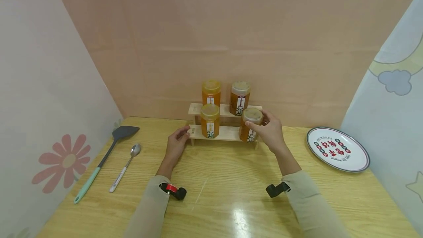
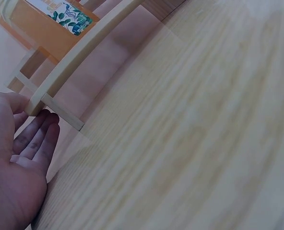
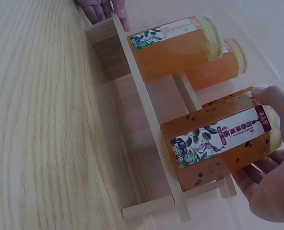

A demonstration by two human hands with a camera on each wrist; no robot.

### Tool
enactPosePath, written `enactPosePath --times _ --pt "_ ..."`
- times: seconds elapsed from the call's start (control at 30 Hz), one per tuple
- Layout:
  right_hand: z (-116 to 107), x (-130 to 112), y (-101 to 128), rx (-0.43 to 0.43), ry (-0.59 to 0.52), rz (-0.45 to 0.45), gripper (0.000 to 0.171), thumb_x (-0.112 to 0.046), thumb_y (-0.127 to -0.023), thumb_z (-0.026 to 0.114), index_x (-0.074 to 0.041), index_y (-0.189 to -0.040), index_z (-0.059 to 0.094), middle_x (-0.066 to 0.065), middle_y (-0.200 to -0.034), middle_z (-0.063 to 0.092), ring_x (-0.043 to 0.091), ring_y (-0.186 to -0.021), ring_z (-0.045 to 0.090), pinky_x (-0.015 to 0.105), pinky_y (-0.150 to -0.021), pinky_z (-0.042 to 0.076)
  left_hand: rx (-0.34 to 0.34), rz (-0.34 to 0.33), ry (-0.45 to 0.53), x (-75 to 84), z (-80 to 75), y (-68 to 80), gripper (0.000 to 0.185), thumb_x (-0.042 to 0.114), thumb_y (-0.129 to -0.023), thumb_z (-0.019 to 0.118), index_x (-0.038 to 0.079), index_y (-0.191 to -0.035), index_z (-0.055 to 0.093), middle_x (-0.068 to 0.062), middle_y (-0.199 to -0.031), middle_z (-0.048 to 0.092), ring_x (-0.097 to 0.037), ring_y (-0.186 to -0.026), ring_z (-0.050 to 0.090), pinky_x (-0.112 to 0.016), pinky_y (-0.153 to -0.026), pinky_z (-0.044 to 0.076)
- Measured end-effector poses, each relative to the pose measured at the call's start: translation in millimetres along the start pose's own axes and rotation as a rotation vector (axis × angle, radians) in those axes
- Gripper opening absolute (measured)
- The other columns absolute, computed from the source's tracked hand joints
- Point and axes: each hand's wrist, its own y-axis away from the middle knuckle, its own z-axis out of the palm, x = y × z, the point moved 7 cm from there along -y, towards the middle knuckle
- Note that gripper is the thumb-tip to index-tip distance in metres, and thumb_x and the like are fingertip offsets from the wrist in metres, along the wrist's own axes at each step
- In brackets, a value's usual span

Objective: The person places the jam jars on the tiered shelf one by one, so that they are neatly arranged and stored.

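Your right hand [image 1: 271,132] wraps the seeded jar [image 1: 250,125] at the right end of the wooden rack's [image 1: 223,134] lower shelf (thumb on the lid). Your left hand [image 1: 176,143], fingers relaxed, touches the rack's left end, near the table's [image 1: 231,194] back edge.

rack [image 1: 224,133] centre, four jars on it | spatula [image 1: 105,157], spoon [image 1: 125,167] left | plate [image 1: 337,149] right

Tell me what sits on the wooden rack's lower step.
Two jars stand on the wooden rack: an orange jar and a seeded jar, gripped by the right hand, which hides its right side.
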Motion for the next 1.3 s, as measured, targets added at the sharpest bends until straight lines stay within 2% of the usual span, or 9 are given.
enactPosePath --times 0.1,0.27,0.43,0.53,0.6,0.77,1.0,1.17,1.3 --pt "4 -1 0 -0.002 -0.034 -0.004 0.081 -0.047 -0.074 0.08 -0.015 -0.141 0.046 0.008 -0.128 0.059 0.022 -0.117 0.056 0.04 -0.099 0.049 -0.011 -0.024 -0.001 -0.3 -0.3 0.7 0.03 0.022 -0.097 0.058 0.016 -0.126 0.062 -0.004 -0.133 0.058 -0.017 -0.126 0.053 -0.024 -0.103 0.047" --pt "7 -3 1 -0.038 -0.083 -0.032 0.076 -0.044 -0.076 0.079 -0.019 -0.14 0.046 0.006 -0.13 0.058 0.019 -0.12 0.055 0.035 -0.098 0.05 -0.033 -0.055 -0.003 11.2 -0.2 5.7 0.033 0.019 -0.098 0.057 0.012 -0.13 0.06 -0.008 -0.136 0.056 -0.021 -0.13 0.051 -0.03 -0.107 0.045" --pt "1 2 4 -0.143 -0.171 -0.044 0.069 -0.036 -0.085 0.073 -0.021 -0.145 0.041 0.005 -0.142 0.049 0.024 -0.133 0.047 0.021 -0.096 0.05 -0.05 -0.066 -0.024 24.7 0.5 11.9 0.035 0.016 -0.098 0.056 0.008 -0.132 0.058 -0.01 -0.138 0.055 -0.021 -0.13 0.05 -0.028 -0.106 0.045" --pt "-4 7 3 -0.185 -0.226 -0.054 0.066 -0.029 -0.088 0.071 -0.017 -0.146 0.04 0.008 -0.145 0.047 0.023 -0.133 0.046 0.014 -0.093 0.049 -0.054 -0.063 -0.017 25.8 0.5 12.2 0.035 0.016 -0.098 0.056 0.007 -0.132 0.057 -0.01 -0.138 0.055 -0.022 -0.131 0.05 -0.027 -0.106 0.045" --pt "-5 9 2 -0.201 -0.248 -0.064 0.065 -0.026 -0.089 0.07 -0.015 -0.146 0.04 0.01 -0.144 0.048 0.02 -0.13 0.048 0.012 -0.094 0.048 -0.047 -0.047 -0.019 18.5 0.2 9.2 0.034 0.018 -0.098 0.056 0.01 -0.131 0.058 -0.007 -0.137 0.056 -0.02 -0.13 0.051 -0.025 -0.105 0.045" --pt "-5 13 0 -0.192 -0.268 -0.062 0.063 -0.024 -0.089 0.071 -0.014 -0.144 0.043 0.011 -0.141 0.051 0.013 -0.124 0.052 0.014 -0.093 0.05 -0.028 -0.014 -0.032 -0.1 -0.6 1.7 0.03 0.025 -0.098 0.058 0.019 -0.127 0.061 0.001 -0.133 0.057 -0.014 -0.126 0.053 -0.022 -0.103 0.046" --pt "3 9 -4 -0.163 -0.245 -0.101 0.06 -0.026 -0.087 0.073 -0.015 -0.14 0.048 0.01 -0.137 0.055 0.017 -0.124 0.054 0.014 -0.096 0.048 -0.016 0.003 -0.018 1.1 -1.0 -0.1 0.032 0.023 -0.097 0.058 0.015 -0.128 0.06 -0.003 -0.135 0.057 -0.018 -0.128 0.052 -0.023 -0.103 0.047" --pt "10 4 -5 -0.161 -0.237 -0.114 0.06 -0.028 -0.085 0.074 -0.017 -0.139 0.049 0.007 -0.137 0.055 0.021 -0.127 0.052 0.019 -0.101 0.046 -0.019 -0.032 0.01 2.8 -0.9 0.2 0.032 0.022 -0.097 0.058 0.015 -0.129 0.06 -0.004 -0.136 0.057 -0.018 -0.128 0.051 -0.02 -0.102 0.046" --pt "16 4 -5 -0.157 -0.24 -0.108 0.06 -0.029 -0.085 0.074 -0.019 -0.139 0.049 0.006 -0.137 0.055 0.021 -0.127 0.052 0.022 -0.104 0.046 -0.044 -0.055 0.009 13.3 0.2 6.9 0.035 0.017 -0.098 0.057 0.01 -0.132 0.058 -0.009 -0.138 0.055 -0.021 -0.13 0.05 -0.017 -0.099 0.046"
